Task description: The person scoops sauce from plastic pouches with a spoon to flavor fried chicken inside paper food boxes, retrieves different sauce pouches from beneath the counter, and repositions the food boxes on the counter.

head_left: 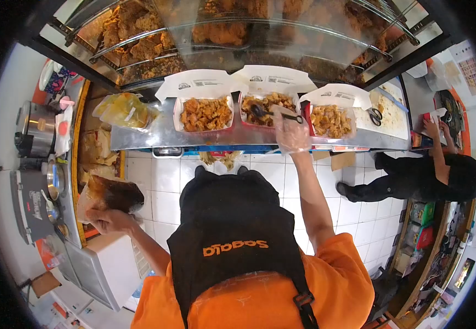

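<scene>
My right hand (293,131), in a clear plastic glove, grips a black spoon (258,111) over the middle open box of fried chicken pieces (275,101). On its left stands another open box of chicken pieces (206,114), and on its right a third (331,120). All three lids are raised at the back. Out to the left, my left hand (106,220) holds a clear plastic bag of dark brown sauce (114,196), away from the boxes.
A glass cabinet of fried chicken (221,33) stands behind the metal counter (144,138). A bag of yellow-green contents (125,111) lies left. Black scissors (375,116) rest on a white board (394,123). Another person (435,178) works at the far right.
</scene>
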A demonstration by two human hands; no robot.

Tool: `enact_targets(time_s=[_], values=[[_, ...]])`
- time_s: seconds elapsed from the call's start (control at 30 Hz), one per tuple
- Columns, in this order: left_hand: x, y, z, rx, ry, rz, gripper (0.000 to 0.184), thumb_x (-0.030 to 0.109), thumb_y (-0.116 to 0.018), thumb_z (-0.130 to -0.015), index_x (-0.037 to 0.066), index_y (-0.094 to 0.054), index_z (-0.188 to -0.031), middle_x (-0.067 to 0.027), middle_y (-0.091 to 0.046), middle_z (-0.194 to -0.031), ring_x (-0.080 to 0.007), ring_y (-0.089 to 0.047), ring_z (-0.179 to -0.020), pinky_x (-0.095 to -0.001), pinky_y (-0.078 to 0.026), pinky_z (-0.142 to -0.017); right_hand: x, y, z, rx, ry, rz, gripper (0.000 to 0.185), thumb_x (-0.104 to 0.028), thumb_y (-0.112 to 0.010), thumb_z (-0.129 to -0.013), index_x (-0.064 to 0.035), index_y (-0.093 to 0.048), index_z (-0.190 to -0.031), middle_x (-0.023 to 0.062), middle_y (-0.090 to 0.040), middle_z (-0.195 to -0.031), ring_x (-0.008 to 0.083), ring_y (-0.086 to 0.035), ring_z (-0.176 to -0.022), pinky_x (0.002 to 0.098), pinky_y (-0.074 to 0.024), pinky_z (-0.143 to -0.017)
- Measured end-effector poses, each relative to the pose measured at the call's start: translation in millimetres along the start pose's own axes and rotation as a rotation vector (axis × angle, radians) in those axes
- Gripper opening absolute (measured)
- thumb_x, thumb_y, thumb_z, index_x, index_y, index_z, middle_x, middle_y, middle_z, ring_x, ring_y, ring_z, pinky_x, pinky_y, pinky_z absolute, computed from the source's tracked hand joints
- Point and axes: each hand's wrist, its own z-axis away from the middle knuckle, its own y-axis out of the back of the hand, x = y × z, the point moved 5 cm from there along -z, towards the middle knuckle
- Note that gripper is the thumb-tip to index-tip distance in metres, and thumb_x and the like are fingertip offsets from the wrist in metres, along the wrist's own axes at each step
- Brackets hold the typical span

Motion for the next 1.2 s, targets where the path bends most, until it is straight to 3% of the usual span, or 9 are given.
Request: enact_targets(time_s=[0.07, 0.17, 0.43, 0.57, 0.6, 0.7, 1.0, 1.07, 1.2], values=[[9.6, 0.5, -1.9, -0.007, -0.047, 0.026, 0.047, 0.035, -0.045, -0.106, -0.001, -0.061, -0.081, -0.0065, -0.06, -0.081, -0.0173, -0.05, -0.073, -0.0314, -0.046, -0.066, -7.8, 25.1, -4.2, 0.028, -0.111, -0.165, 0.021, -0.015, -0.057, -0.095, -0.0035, -0.071, -0.105, 0.0149, -0.072, -0.099, 0.0319, -0.069, -0.092, 0.0401, -0.0552, -0.083], [10.4, 1.9, -2.8, 0.03, -0.036, -0.087, 0.047, 0.033, -0.044, -0.106, -0.002, -0.06, -0.079, -0.0062, -0.058, -0.078, -0.0167, -0.047, -0.07, -0.0306, -0.044, -0.064, -1.6, 7.1, -3.6, -0.012, 0.323, 0.245, 0.02, -0.012, -0.059, -0.093, -0.0026, -0.071, -0.105, 0.0146, -0.073, -0.1, 0.0322, -0.07, -0.089, 0.0391, -0.0566, -0.078], [13.0, -7.6, 3.7, -0.012, 0.036, 0.049, 0.047, 0.033, -0.045, -0.106, -0.002, -0.062, -0.079, -0.0046, -0.058, -0.079, -0.0135, -0.048, -0.071, -0.0302, -0.045, -0.064, 13.9, 31.0, -1.0, 0.148, -0.064, -0.246, 0.021, -0.013, -0.06, -0.09, -0.0083, -0.071, -0.107, 0.0116, -0.073, -0.099, 0.0295, -0.07, -0.092, 0.0396, -0.0554, -0.081], [14.0, -17.0, 7.7, -0.006, 0.09, 0.097, 0.048, 0.037, -0.047, -0.105, -0.001, -0.064, -0.082, -0.004, -0.058, -0.08, -0.0141, -0.05, -0.073, -0.0292, -0.046, -0.067, 23.1, 23.3, 10.0, 0.143, -0.005, 0.05, 0.019, -0.011, -0.061, -0.092, -0.0014, -0.071, -0.105, 0.0146, -0.073, -0.097, 0.0255, -0.072, -0.08, 0.0356, -0.0565, -0.073], [9.3, -17.8, 7.5, -0.022, 0.076, 0.08, 0.048, 0.038, -0.047, -0.105, -0.001, -0.064, -0.083, -0.0043, -0.059, -0.083, -0.0144, -0.051, -0.075, -0.0291, -0.047, -0.068, 42.0, 12.3, 19.6, 0.302, -0.421, -0.556, 0.019, -0.014, -0.062, -0.094, -0.0011, -0.072, -0.105, 0.0138, -0.074, -0.092, 0.0195, -0.071, -0.075, 0.0318, -0.0557, -0.067], [4.0, -20.5, 4.6, -0.102, 0.073, 0.1, 0.049, 0.042, -0.047, -0.104, -0.001, -0.065, -0.09, -0.0058, -0.06, -0.092, -0.0151, -0.053, -0.081, -0.0291, -0.049, -0.072, 51.6, 9.9, 25.3, 0.271, -0.459, -0.402, 0.022, -0.017, -0.062, -0.095, 0.0004, -0.072, -0.106, 0.0128, -0.074, -0.087, 0.0158, -0.07, -0.076, 0.0293, -0.0548, -0.067], [14.1, -28.4, 30.4, -0.24, 0.482, 0.224, 0.062, 0.052, -0.046, -0.101, -0.002, -0.049, -0.132, -0.015, -0.055, -0.127, -0.0262, -0.055, -0.112, -0.0401, -0.051, -0.097, 62.7, 14.0, 51.9, 0.742, -1.009, -1.708, 0.028, -0.018, -0.057, -0.099, 0.0052, -0.059, -0.114, 0.0056, -0.063, -0.086, 0.0103, -0.055, -0.072, 0.0183, -0.0446, -0.063], [-18.8, -20.0, 30.6, -0.282, 0.523, 0.281, 0.068, 0.053, -0.047, -0.099, 0.001, -0.041, -0.141, -0.019, -0.049, -0.137, -0.0336, -0.054, -0.12, -0.0483, -0.052, -0.101, 55.5, 18.7, 67.5, 0.733, -1.075, -1.728, 0.028, -0.019, -0.056, -0.099, 0.0045, -0.058, -0.115, 0.0055, -0.062, -0.086, 0.0102, -0.055, -0.071, 0.0187, -0.0445, -0.063], [-16.1, -2.7, 39.2, -0.272, 0.564, 0.254, 0.064, 0.051, -0.045, -0.102, -0.005, -0.048, -0.132, -0.016, -0.053, -0.13, -0.0263, -0.054, -0.113, -0.0377, -0.049, -0.099, 22.1, 27.7, 121.4, 0.603, -1.143, -1.736, 0.02, -0.022, -0.052, -0.101, -0.0043, -0.058, -0.107, 0.0039, -0.063, -0.085, 0.0087, -0.059, -0.073, 0.0183, -0.0492, -0.063]])
